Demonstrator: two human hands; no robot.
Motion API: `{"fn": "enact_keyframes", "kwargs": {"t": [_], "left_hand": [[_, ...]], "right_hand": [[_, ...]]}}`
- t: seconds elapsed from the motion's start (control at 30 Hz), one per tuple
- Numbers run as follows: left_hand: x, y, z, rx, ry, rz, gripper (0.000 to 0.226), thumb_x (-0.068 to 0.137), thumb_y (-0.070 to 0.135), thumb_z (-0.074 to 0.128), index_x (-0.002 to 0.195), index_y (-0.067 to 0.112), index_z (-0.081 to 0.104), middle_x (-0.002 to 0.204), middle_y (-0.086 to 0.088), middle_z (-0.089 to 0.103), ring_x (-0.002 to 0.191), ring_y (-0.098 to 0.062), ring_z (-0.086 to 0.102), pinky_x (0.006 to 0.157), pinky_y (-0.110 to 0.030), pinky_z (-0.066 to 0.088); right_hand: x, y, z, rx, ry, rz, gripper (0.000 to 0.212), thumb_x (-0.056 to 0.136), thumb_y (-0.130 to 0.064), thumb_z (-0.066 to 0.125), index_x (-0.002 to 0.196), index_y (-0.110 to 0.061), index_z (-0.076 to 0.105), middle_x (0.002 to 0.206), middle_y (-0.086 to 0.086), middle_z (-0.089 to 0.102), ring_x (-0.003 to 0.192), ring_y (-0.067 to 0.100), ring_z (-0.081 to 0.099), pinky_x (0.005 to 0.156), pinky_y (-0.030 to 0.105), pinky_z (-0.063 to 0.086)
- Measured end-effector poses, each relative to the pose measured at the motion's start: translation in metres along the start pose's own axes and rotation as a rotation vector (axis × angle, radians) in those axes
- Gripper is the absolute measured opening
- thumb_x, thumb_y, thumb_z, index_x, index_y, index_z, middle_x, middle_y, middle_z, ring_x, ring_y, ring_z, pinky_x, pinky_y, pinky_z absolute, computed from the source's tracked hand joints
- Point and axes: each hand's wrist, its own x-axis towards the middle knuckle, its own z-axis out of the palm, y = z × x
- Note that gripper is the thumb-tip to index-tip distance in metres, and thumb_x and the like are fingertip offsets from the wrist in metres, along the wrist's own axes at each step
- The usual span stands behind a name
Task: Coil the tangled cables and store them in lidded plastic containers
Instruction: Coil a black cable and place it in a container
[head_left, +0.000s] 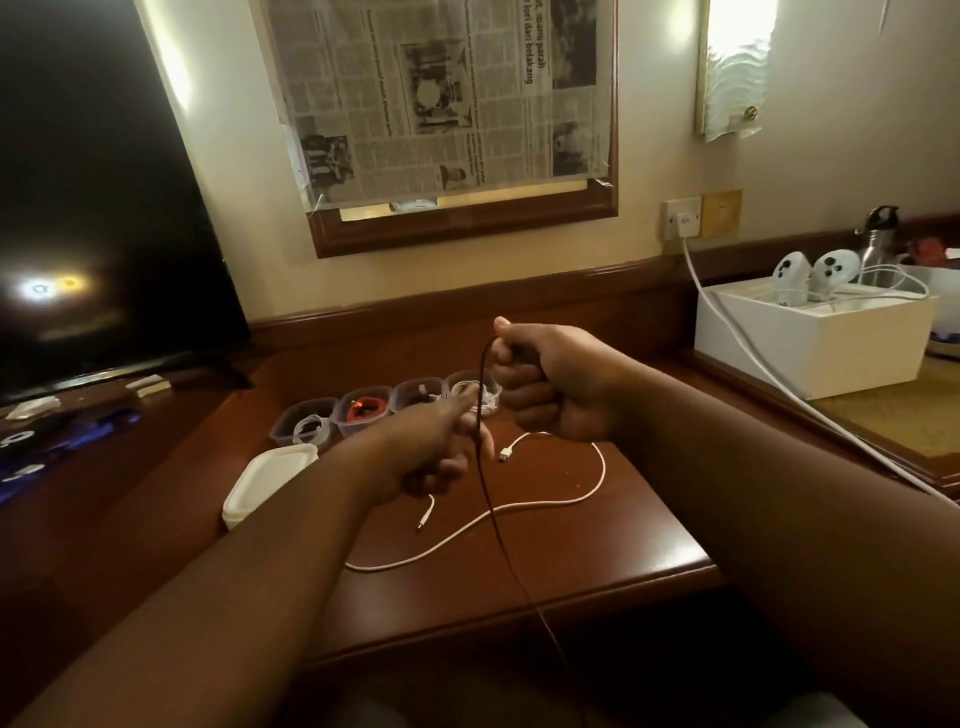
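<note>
My right hand (545, 384) is raised in a fist and grips the upper end of a thin black cable (491, 499), which hangs down past the desk's front edge. My left hand (441, 449) is lower and to the left, its fingers pinching the same cable. A white cable (519, 506) lies loose on the wooden desk (597, 545) under my hands. Behind them stands a row of clear plastic containers (363, 410) without lids, each holding a coiled cable. A stack of white lids (265, 480) lies at the left.
A dark TV screen (104, 234) stands at the left. A white box (810, 338) with two white controllers sits at the right, and a thick white power cable (753, 364) runs from the wall socket across the right side. A metal bottle (880, 239) stands behind.
</note>
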Motion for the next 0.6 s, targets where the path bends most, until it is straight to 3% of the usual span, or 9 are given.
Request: {"fn": "enact_keyframes", "kwargs": {"t": [0.1, 0.2, 0.27, 0.4, 0.47, 0.53, 0.6], "left_hand": [[0.006, -0.002, 0.001, 0.138, 0.126, 0.120, 0.049, 0.103, 0.051, 0.036, 0.083, 0.016, 0.064, 0.063, 0.003, 0.044, 0.057, -0.013, 0.038, 0.056, -0.029, 0.031], [0.013, -0.005, 0.013, -0.097, 0.239, 0.257, 0.030, 0.104, 0.025, 0.038, 0.091, 0.013, 0.062, 0.067, 0.001, 0.058, 0.072, -0.020, 0.051, 0.073, -0.039, 0.042], [0.010, -0.005, 0.024, -0.319, 0.220, 0.274, 0.025, 0.102, 0.019, 0.038, 0.089, 0.015, 0.059, 0.057, 0.004, 0.057, 0.063, -0.017, 0.050, 0.064, -0.035, 0.041], [0.003, -0.015, 0.046, -0.226, 0.074, 0.277, 0.031, 0.105, 0.026, 0.032, 0.078, 0.017, 0.044, 0.057, 0.003, 0.037, 0.051, -0.012, 0.028, 0.049, -0.026, 0.025], [-0.001, -0.018, 0.051, -0.151, 0.011, 0.294, 0.033, 0.106, 0.029, 0.032, 0.080, 0.015, 0.045, 0.059, 0.003, 0.034, 0.050, -0.012, 0.026, 0.048, -0.026, 0.024], [-0.004, -0.018, 0.049, -0.002, 0.076, 0.320, 0.032, 0.107, 0.028, 0.035, 0.081, 0.013, 0.048, 0.056, 0.005, 0.037, 0.048, -0.009, 0.031, 0.048, -0.024, 0.027], [-0.003, -0.017, 0.040, 0.217, 0.212, 0.373, 0.032, 0.106, 0.027, 0.040, 0.079, 0.016, 0.054, 0.055, 0.007, 0.042, 0.045, -0.004, 0.036, 0.048, -0.020, 0.031]], "right_hand": [[0.002, 0.007, 0.000, 0.106, 0.025, 0.073, 0.041, 0.104, -0.036, 0.041, 0.067, -0.018, 0.046, 0.057, -0.005, 0.027, 0.042, 0.007, 0.023, 0.037, 0.019, 0.020], [0.001, 0.020, 0.006, 0.007, -0.067, 0.173, 0.035, 0.101, -0.031, 0.036, 0.069, -0.018, 0.042, 0.063, -0.002, 0.030, 0.052, 0.010, 0.024, 0.048, 0.022, 0.018], [0.001, 0.026, 0.012, 0.056, -0.121, 0.173, 0.034, 0.099, -0.027, 0.035, 0.068, -0.017, 0.043, 0.065, -0.001, 0.033, 0.054, 0.010, 0.027, 0.049, 0.022, 0.021], [0.009, 0.017, 0.013, 0.338, 0.041, -0.140, 0.033, 0.105, -0.028, 0.035, 0.080, -0.014, 0.051, 0.071, 0.002, 0.047, 0.059, 0.013, 0.047, 0.055, 0.024, 0.043], [0.013, 0.013, 0.005, 0.042, 0.227, -0.365, 0.032, 0.107, -0.026, 0.035, 0.085, -0.012, 0.055, 0.076, 0.004, 0.057, 0.067, 0.017, 0.059, 0.067, 0.029, 0.053], [0.012, 0.013, -0.006, -0.695, 0.419, -0.542, 0.027, 0.106, -0.022, 0.039, 0.086, -0.017, 0.056, 0.080, 0.002, 0.062, 0.073, 0.017, 0.063, 0.069, 0.023, 0.054], [0.011, 0.018, -0.013, -1.310, 0.393, -0.498, 0.020, 0.105, -0.022, 0.042, 0.088, -0.023, 0.052, 0.081, -0.008, 0.055, 0.072, 0.011, 0.056, 0.060, 0.013, 0.041]]}}
